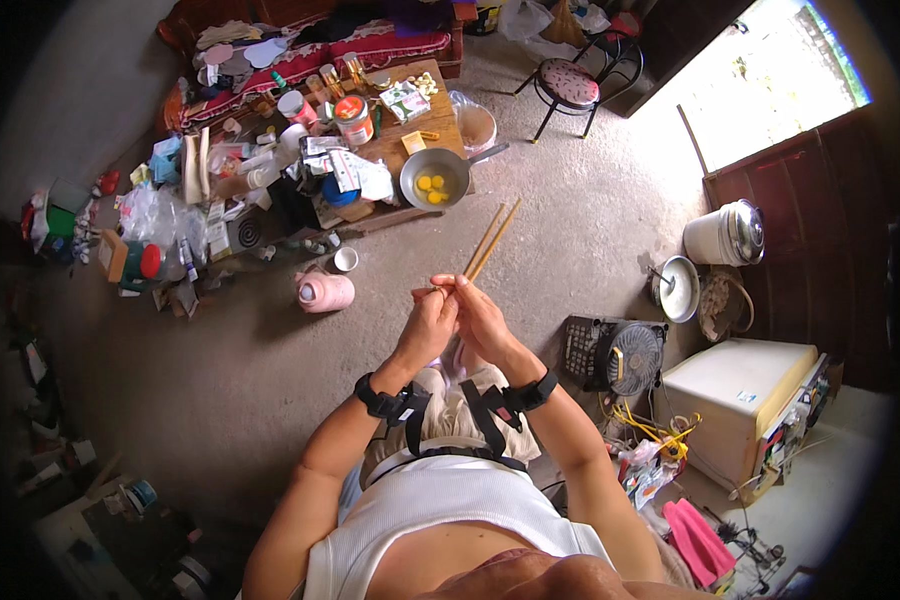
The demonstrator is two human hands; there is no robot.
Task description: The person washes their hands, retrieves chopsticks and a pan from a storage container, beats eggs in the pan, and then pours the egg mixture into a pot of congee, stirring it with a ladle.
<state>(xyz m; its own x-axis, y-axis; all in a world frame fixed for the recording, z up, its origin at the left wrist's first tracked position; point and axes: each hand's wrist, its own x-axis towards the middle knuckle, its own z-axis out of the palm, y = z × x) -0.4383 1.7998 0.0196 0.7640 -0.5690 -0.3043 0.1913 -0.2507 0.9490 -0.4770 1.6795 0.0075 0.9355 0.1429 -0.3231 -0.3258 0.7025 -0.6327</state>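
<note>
My left hand (429, 319) and my right hand (484, 315) meet in front of my body, fingers folded against each other. A pair of wooden chopsticks (495, 236) sticks out beyond the fingers of my right hand, tips pointing away from me and slightly apart. Their near ends are hidden in the hands. What my left fingers close on cannot be seen. Farther off, a grey metal pan (412, 196) rests at the near corner of a wooden table (424, 71). Several raw egg yolks (433, 187) lie in it. Its handle (489, 153) points right.
Jars (354, 124), packets and plastic bags (161, 221) crowd the table and its left side. A pink thermos (326, 292) and a white cup (346, 259) stand on the floor. At right are a fan (634, 358), a lidded bucket (720, 234), a white cabinet (739, 375) and a chair (568, 81).
</note>
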